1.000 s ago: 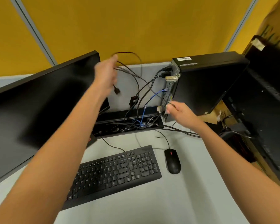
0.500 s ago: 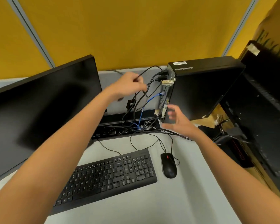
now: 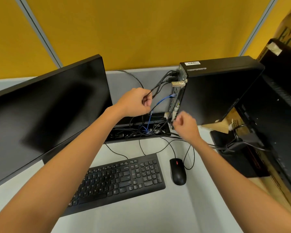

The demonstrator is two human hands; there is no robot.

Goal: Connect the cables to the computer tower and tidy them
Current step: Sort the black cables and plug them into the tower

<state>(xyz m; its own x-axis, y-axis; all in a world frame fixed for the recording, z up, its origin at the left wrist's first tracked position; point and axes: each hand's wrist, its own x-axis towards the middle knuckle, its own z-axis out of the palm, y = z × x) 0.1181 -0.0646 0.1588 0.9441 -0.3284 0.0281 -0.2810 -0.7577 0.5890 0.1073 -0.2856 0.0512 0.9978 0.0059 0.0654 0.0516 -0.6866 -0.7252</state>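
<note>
Two hands at the tower's (image 3: pixel 217 91) rear panel. Left hand (image 3: pixel 134 102) grips black cables (image 3: pixel 160 84), which run up-right to the top ports. Right hand (image 3: pixel 185 126), curled just beside the lower ports, is nearer; whether it holds a plug, cannot tell. Tower stands upright at desk (image 3: pixel 141 216) rear.

My left hand (image 3: pixel 136 102) has dropped toward the black computer tower (image 3: pixel 213 91), bunching thin black cables (image 3: pixel 160 84); my right hand (image 3: pixel 185 126) has curled.
</note>
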